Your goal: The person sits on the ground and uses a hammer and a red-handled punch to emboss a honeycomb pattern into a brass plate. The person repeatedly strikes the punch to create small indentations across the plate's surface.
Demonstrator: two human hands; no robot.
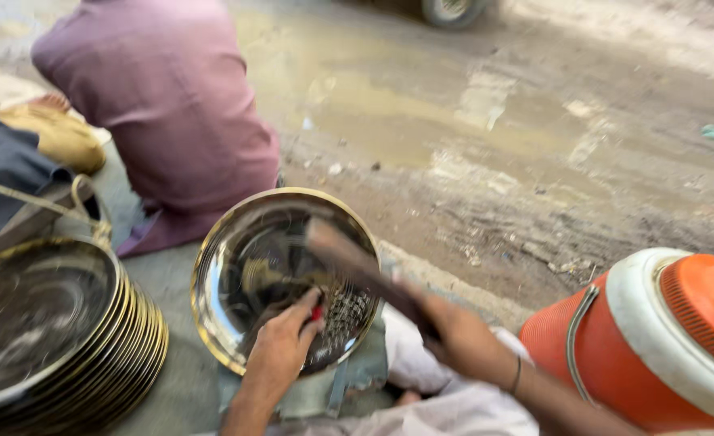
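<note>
On the far left I see a tall stack of shiny plates (66, 339) with gold rims, sitting on the ground. Behind the stack, a person in a purple shirt (163, 97) sits with their back to me.

Next comes one round shiny plate (280, 274), tipped up on its edge in front of me. It has a gold rim too, and a patch of small dots near its lower right side.

My left hand (280, 347) rests on the lower part of that plate. The fingers are curled in tight around a small red thing (317, 312) that touches the plate. I cannot tell what the red thing is.

My right hand (454, 335) is closed around the handle of a hammer (357, 262). The hammer looks blurry. Its head is up over the middle of the plate.

Under the plate there is a gray block (349, 383), and white cloth (421, 379) lies by my arms.

On the far right stands a big orange water cooler (647, 347) with a white rim. Behind it all is dirty, wet ground (494, 121).
</note>
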